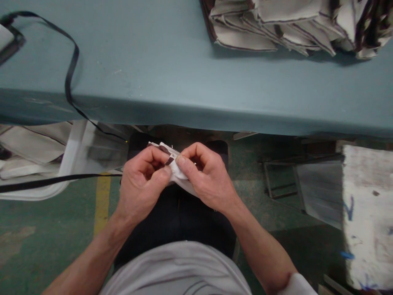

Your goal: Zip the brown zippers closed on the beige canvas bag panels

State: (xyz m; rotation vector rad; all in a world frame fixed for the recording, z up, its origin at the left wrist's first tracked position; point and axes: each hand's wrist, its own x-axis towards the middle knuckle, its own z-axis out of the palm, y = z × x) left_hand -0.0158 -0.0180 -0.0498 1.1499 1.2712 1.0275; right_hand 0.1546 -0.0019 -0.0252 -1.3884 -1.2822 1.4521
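Observation:
Above my lap, both hands pinch a small piece of white fabric with dark brown edging. My left hand grips its left side between thumb and fingers. On the other side, my right hand presses its thumb onto the top of the fabric, close to the left fingertips. The piece looks folded or bunched, and the fingers cover much of it. Part of it hangs below my right hand.
A blue-green covered table spans the front, bearing stacked off-white, dark-edged fabric pieces. A black strap drapes over its edge. To the left stands a white plastic bin with similar pieces; right, a stained white board.

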